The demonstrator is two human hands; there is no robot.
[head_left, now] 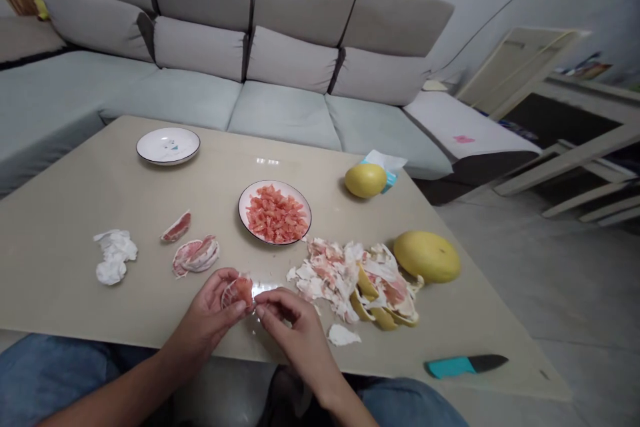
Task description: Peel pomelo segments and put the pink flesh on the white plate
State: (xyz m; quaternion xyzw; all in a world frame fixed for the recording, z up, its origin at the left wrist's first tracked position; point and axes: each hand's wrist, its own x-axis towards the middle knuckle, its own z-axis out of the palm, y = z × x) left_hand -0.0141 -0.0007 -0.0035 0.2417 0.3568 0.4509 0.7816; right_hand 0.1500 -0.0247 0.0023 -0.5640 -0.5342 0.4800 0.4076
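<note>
My left hand [213,312] is curled round a pink pomelo segment [239,291] just above the table's near edge. My right hand [290,320] pinches the membrane at that segment's right end, fingertips touching it. Beyond my hands stands a white plate [275,211] heaped with pink flesh pieces. Two more pomelo segments [196,255] [177,227] lie to the left of the plate.
A heap of peel and membrane [361,280] lies at the right, next to a pomelo half [427,256] and a whole pomelo [365,180]. A teal-handled knife [465,365] lies near the front right corner. Crumpled tissue [114,255] and an empty plate [168,145] are at the left.
</note>
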